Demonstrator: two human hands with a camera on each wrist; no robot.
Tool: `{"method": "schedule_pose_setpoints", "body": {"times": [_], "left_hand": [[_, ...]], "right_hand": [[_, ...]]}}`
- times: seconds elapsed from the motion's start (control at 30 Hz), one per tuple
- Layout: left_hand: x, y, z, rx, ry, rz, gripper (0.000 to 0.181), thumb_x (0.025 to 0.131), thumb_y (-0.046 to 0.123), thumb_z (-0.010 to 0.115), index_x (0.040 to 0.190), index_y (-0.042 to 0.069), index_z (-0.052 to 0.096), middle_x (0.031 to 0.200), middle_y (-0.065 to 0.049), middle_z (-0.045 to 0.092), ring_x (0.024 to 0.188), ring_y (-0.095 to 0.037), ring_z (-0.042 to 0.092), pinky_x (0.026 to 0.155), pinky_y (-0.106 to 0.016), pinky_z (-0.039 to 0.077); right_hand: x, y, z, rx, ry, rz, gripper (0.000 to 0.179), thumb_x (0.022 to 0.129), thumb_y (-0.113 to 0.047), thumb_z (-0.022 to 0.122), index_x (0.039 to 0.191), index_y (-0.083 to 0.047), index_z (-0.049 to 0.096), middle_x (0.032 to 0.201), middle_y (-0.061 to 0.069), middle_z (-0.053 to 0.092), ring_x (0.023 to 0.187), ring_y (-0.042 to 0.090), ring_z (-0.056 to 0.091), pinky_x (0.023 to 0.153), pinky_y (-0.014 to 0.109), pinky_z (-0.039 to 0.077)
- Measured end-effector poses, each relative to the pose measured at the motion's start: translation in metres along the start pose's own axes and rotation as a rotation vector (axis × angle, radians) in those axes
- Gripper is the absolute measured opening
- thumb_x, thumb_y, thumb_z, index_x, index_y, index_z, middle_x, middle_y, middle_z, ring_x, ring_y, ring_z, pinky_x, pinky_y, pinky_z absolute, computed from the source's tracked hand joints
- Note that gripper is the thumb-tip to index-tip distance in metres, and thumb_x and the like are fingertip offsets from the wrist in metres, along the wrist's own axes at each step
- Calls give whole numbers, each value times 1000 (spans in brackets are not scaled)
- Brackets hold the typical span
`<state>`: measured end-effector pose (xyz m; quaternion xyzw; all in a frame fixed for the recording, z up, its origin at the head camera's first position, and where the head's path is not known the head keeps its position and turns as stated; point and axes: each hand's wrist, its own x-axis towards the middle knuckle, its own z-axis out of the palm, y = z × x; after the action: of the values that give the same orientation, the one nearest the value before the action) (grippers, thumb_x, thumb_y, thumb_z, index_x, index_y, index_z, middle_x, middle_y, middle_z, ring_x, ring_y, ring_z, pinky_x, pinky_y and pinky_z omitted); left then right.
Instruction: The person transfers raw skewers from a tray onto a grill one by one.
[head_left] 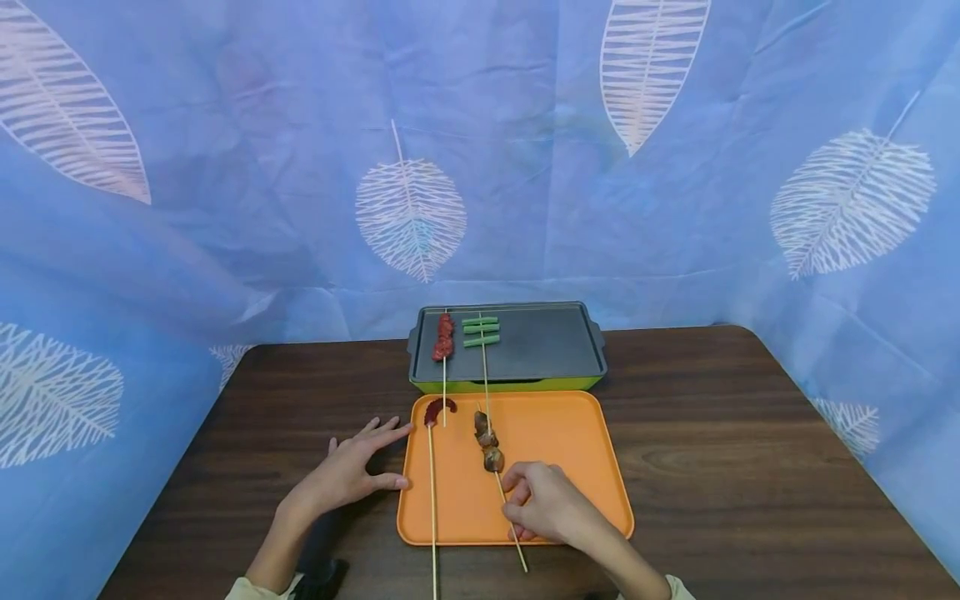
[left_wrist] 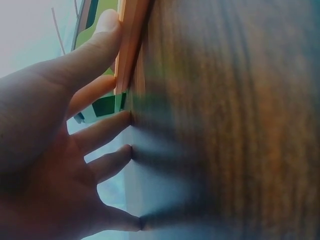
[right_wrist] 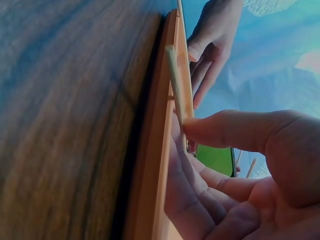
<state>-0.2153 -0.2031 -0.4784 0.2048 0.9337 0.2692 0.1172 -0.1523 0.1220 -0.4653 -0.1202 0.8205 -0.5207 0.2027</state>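
Note:
My right hand [head_left: 546, 504] pinches the stick of a skewer with brown, rounded pieces [head_left: 487, 443] over the orange tray [head_left: 562, 433]. In the right wrist view, thumb and fingers of the right hand [right_wrist: 225, 165] meet on that stick [right_wrist: 174, 75]. Fingers spread, my left hand [head_left: 345, 471] touches the tray's left edge with thumb and index finger; its other fingertips rest on the table, as the left wrist view shows the left hand [left_wrist: 55, 120]. Between the hands, a skewer with a dark red curled piece [head_left: 432, 411] lies on the tray, its stick overhanging the near edge.
Behind the tray stands a green grill with a dark flat plate [head_left: 540, 342]. On it lie a skewer of red chunks [head_left: 444, 337] and one of green pieces [head_left: 482, 328], sticks reaching over the tray. Blue leaf-patterned cloth [head_left: 510, 208] hangs around the dark wooden table [head_left: 697, 450].

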Motion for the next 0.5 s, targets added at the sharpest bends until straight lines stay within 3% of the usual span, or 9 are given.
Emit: {"method": "schedule_pose_setpoints", "body": {"times": [0.27,0.5], "left_hand": [[-2,1,1,-9,-1,3,82,86,51,78,157,21,47,164,-14,34,152,-45,21,97,-90,6],[0,1,0,-11,-5,16,82,87,50,77,157,22,46,164,-15,34,152,-45,21,96,-91,6]], "right_hand": [[1,3,-7,94,-61,39,20,92,4,67,111,7,62,79,9,69,63,24,72,56,35,60],[3,9,-16,294,-152,99,32,95,2,65,125,11,57,93,14,66,76,26,74,64,36,62]]}}
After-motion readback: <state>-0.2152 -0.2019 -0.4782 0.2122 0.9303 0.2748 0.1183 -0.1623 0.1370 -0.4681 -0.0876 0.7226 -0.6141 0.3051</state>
